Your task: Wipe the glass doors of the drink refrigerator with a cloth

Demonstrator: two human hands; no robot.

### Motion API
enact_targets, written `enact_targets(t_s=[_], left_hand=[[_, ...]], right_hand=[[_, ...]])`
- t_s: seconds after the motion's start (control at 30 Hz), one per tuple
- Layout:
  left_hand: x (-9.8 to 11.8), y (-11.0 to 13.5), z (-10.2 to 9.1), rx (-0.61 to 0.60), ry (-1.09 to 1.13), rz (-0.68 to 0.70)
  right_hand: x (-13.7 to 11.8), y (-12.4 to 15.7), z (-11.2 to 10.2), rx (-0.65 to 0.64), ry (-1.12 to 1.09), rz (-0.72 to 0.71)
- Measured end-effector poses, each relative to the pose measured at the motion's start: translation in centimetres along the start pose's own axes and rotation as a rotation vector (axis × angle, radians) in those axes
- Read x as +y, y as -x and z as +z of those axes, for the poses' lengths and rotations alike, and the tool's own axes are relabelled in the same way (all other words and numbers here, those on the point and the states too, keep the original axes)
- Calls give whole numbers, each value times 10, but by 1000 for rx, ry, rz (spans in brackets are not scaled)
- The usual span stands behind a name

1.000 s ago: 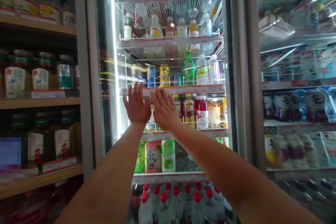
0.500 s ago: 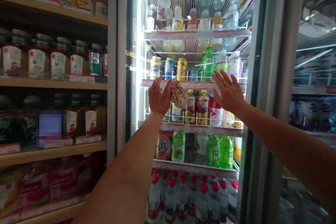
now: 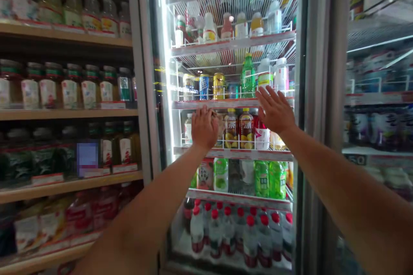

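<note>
My left hand (image 3: 205, 129) is raised before the lit drinks fridge, its fingers closed on a crumpled, beige patterned cloth (image 3: 220, 126). Most of the cloth is hidden behind that hand. To the right, my right hand (image 3: 276, 110) is held up flat, fingers spread and empty, level with a shelf edge (image 3: 232, 103). Whether either palm touches glass I cannot tell. Between the two hands stand brown tea bottles (image 3: 246, 129). Above them are a gold can (image 3: 218, 86), a blue can (image 3: 204, 86) and a green bottle (image 3: 248, 76).
Wooden shelves (image 3: 71, 114) with several jars and bottles line the left side. A metal door frame (image 3: 318, 94) rises at the right, beside another fridge. Red-capped bottles (image 3: 227, 232) fill the fridge bottom, below green drink bottles (image 3: 276, 179).
My left hand has moved slightly right and down, and the cloth is now mostly behind it. My right hand stays spread, slightly farther left. The view has shifted a little.
</note>
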State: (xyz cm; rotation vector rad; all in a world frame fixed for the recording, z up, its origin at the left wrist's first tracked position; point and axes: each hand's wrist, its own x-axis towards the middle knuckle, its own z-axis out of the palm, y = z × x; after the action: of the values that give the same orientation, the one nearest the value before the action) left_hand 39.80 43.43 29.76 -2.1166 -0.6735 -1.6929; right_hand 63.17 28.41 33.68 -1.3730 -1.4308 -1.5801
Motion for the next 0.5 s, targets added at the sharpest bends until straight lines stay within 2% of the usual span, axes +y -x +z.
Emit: enact_targets(t_s=[0.1,0.2,0.27,0.37,0.43,0.5], left_hand=[[30,4,16,21,4,-127],[37,3,30,40,6,-48],[27,-1,32,23,-15,90],[1,-7,28,-10,-52,264],[-17,-6,24,10,-67,271],[-33,0,22,65,-79,192]], right_hand=[[0,1,1,13,-35,4],[0,2,2,25,-44,10],[-1,2,2,24,-41,16],[-1,1,1,11,-35,26],[0,1,1,3,-31,30],[0,2,1,-4,-40,36]])
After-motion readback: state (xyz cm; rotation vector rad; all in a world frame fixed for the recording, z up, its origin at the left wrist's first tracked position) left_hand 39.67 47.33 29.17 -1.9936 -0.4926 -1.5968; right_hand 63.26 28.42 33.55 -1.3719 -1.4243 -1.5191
